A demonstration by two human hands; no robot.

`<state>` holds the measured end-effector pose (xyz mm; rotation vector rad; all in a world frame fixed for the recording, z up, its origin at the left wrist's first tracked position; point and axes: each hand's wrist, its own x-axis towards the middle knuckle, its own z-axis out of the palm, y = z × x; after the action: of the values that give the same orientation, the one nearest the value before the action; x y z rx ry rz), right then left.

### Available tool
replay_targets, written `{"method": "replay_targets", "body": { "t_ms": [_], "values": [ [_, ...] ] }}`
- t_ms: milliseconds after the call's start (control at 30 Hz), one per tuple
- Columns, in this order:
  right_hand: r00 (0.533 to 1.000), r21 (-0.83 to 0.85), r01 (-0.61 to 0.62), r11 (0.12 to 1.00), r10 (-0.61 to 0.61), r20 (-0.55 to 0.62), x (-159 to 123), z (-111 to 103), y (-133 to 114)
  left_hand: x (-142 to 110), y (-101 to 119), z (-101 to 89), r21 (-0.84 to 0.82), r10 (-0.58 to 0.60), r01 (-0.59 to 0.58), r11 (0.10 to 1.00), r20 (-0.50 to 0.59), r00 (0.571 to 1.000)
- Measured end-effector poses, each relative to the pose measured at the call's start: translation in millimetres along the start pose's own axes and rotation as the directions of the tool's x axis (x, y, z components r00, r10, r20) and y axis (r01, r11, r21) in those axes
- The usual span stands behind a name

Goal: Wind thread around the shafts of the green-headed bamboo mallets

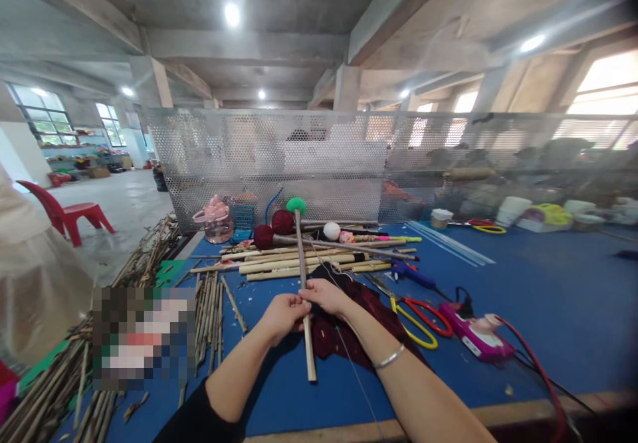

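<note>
My left hand [285,317] and my right hand [326,295] both pinch a wooden stick [310,350] at its middle, close together. Grey wrapping covers the stick's upper part; its lower end is bare pale wood. A green ball [296,204] tops the far end. Dark red cloth [343,330] lies on the table under my right wrist. A thin thread [356,366] runs down past my right forearm toward the table's near edge. Dark red balls [264,236] on sticks and a white ball [331,231] lie beyond my hands.
Wooden rods [279,267] lie ahead, and thin twigs [209,317] are bundled left. Scissors [423,323], a blue glue gun [411,273] and a purple power strip [473,337] with cords are on the right. A perforated metal panel [274,157] stands behind the blue table [548,310].
</note>
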<state>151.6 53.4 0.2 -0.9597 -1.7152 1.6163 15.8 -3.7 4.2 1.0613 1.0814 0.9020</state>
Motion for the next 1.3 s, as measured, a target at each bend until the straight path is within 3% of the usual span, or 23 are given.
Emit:
{"method": "replay_targets", "body": {
  "t_ms": [100,167,367,567,800,933,1100,1300],
  "values": [
    [0.996,0.060,-0.048,0.997,0.043,0.075,-4.3,-2.1,-5.3,-4.0,6.5,0.6,-0.111,-0.089,0.099,0.989,0.096,0.991],
    [0.997,0.042,-0.054,0.998,0.051,0.064,-4.7,-0.7,-6.3,-4.0,5.9,-1.5,-0.103,-0.134,0.149,0.984,0.137,0.981],
    [1.000,-0.018,-0.024,1.000,0.024,-0.007,-0.2,5.6,0.0,-0.1,-2.0,-5.6,0.138,-0.002,0.004,0.990,-0.014,1.000],
    [0.991,0.072,-0.101,0.992,0.095,0.090,-4.8,-2.0,-2.9,-4.7,4.7,0.6,-0.120,-0.118,0.141,0.983,0.186,0.975],
    [0.997,-0.139,-0.062,0.988,0.055,-0.049,-0.6,3.0,3.2,2.4,-7.5,1.0,0.187,0.024,-0.031,0.982,0.042,0.999],
    [0.999,-0.118,-0.045,0.992,0.041,-0.035,-1.6,0.2,5.2,3.0,-7.7,0.5,0.055,-0.037,0.031,0.998,0.100,0.994],
    [0.992,-0.005,-0.111,0.994,0.112,0.053,-6.6,-7.9,-0.5,-0.7,-1.1,2.4,-0.115,-0.108,0.129,0.985,0.169,0.980],
    [0.998,-0.028,-0.064,0.998,0.065,0.026,-4.1,-6.4,1.5,2.9,-7.0,1.2,0.000,-0.072,0.073,0.997,0.121,0.990]
  ]
}}
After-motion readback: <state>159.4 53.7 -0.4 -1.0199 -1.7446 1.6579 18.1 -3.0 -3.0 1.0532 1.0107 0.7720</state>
